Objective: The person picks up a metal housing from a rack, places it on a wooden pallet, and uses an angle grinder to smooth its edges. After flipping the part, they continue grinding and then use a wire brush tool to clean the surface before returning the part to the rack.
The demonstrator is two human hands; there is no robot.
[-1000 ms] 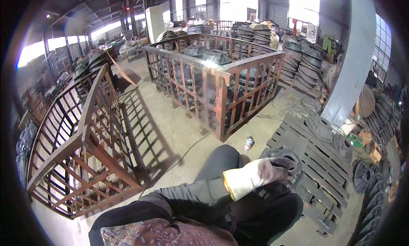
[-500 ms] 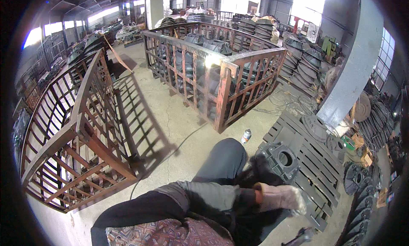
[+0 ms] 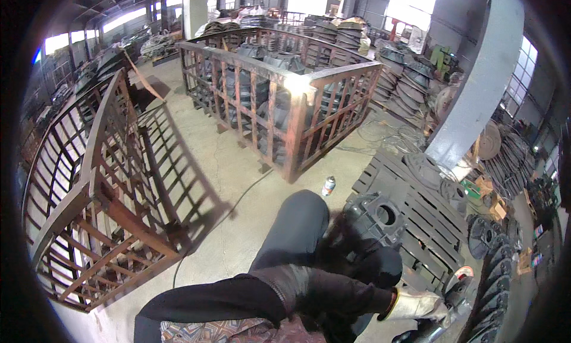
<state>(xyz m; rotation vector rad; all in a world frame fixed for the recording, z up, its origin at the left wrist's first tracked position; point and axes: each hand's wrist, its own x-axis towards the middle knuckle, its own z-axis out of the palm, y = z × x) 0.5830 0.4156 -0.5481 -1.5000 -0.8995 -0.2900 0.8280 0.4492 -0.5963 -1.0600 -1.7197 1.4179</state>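
Swung rightward, my left grip (image 3: pixel 419 305) meets the grinder (image 3: pixel 459 296), its long axis slanting up-right; whether closed, I can't tell

An off-white glove with a yellow-orange trimmed cuff covers the left hand (image 3: pixel 419 305), below a dark sleeve (image 3: pixel 351 290). The brownish garment (image 3: pixel 220 330) bears a busy geometric print. The casting (image 3: pixel 375 217) is blackish grey, the slatted pallet (image 3: pixel 425 209) dark grey. Rusty red-brown bars form the crates (image 3: pixel 293 135); a barred shadow crosses the pale beige floor (image 3: pixel 238 224). The column (image 3: pixel 476 87) is blue-grey.
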